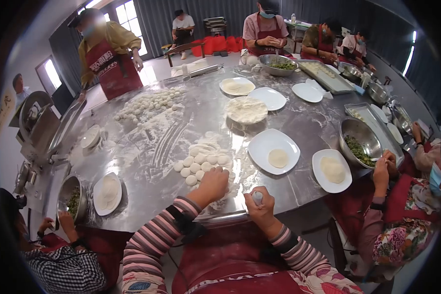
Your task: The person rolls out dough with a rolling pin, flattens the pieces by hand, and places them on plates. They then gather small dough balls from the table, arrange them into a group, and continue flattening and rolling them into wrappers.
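Several flattened dough rounds (200, 167) lie grouped on the floured metal table (191, 125). At their right edge is my left hand (214, 185), back up, its fingers curled down and together; whatever is beneath them is hidden. My right hand (262, 206), further right near the table's front edge, is closed around a small pale, rounded object whose full shape is hidden by the fingers. Beyond my hands, a white plate (260, 156) holds one thin dough wrapper (278, 158).
A flour plate (246, 110) stands mid-table, dough pieces (149, 105) at back left. Plates of wrappers (108, 194) (332, 170) and filling bowls (71, 197) (360, 142) flank me. Co-workers sit left and right (402, 215); others are across the table (265, 32), one standing back left (108, 59).
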The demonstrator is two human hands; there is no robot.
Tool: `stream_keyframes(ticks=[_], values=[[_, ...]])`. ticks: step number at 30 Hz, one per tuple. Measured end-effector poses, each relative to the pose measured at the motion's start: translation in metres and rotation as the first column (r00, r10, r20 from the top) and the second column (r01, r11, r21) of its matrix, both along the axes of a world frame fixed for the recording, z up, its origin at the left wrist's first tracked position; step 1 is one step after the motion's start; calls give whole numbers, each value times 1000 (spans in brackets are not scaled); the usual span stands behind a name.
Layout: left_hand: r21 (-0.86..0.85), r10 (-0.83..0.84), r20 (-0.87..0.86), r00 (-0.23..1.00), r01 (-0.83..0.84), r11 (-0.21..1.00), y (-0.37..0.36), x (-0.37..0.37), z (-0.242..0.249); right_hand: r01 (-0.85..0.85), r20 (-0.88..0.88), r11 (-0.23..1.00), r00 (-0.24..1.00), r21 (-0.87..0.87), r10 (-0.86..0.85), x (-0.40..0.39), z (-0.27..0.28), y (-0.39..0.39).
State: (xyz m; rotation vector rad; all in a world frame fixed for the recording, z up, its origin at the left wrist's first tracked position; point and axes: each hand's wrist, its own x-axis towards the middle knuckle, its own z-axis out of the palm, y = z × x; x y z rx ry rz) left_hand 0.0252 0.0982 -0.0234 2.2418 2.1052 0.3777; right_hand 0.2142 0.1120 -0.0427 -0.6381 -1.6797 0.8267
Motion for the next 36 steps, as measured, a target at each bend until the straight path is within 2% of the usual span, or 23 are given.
stream_keyframes(ticks=[2,4,8,9,10,11,12,14,15,16,18,19,23,26,27,29,30,32,34,35,36], values=[[17,-19,-41,999,19,1000,-3,4,5,18,-2,1000,1000,15,-18,-1,2,-2],[107,-189,-70,979,196,975,-7,5,6,43,-7,998,999,50,-43,-2,8,-4],[228,-174,-112,978,195,954,-20,-3,18,86,51,996,995,37,-88,0,4,-9],[204,-87,153,984,55,978,-21,-4,13,57,46,998,997,-16,-56,1,1,-6],[150,6,397,918,-71,986,-21,-9,13,29,31,997,999,-67,-27,0,-1,-3],[137,69,559,826,-174,975,-22,-13,16,-26,12,992,1000,-127,28,2,3,-5],[133,81,557,826,-185,974,-26,-19,9,-37,10,991,999,-131,39,3,2,-6],[-244,261,810,526,-104,964,-33,-28,-7,-229,-138,924,971,-307,195,8,4,-6],[-248,227,744,629,-56,967,-41,-30,-11,-235,-142,918,970,-318,199,9,12,-9],[-247,233,744,626,-66,967,-47,-29,-14,-245,-142,916,967,-317,210,7,15,-6],[-257,282,642,713,-147,955,-60,-21,-5,-160,-25,982,987,-97,158,1,19,1],[-252,266,612,745,-135,958,-61,-20,2,-101,21,995,995,7,101,-7,24,6],[-214,182,550,815,-74,974,-48,-15,-2,-85,-44,993,996,-81,82,-45,16,38],[-238,106,549,829,33,971,-39,-22,-7,-4,39,997,999,-72,7,-49,5,45],[-288,167,548,820,-3,958,-43,-21,1,6,79,1000,997,-19,-4,-38,1,38],[-263,194,539,820,-55,963,-54,-21,-5,10,204,994,978,113,-33,-16,-18,28],[-236,217,524,824,-105,966,-56,-22,-3,26,53,999,998,-26,-25,-14,-17,20],[-288,205,510,836,-59,956,-58,-18,-2,87,200,951,968,295,-151,-21,-16,29],[-243,208,526,825,-89,966,-48,-13,-3,47,100,978,993,202,-68,-46,10,44],[-215,202,510,836,-103,971,-41,-13,-4,-16,141,997,990,78,4,-54,11,50],[-217,198,507,839,-98,971,-38,-16,-6,-9,138,997,990,76,-1,-52,12,48]])
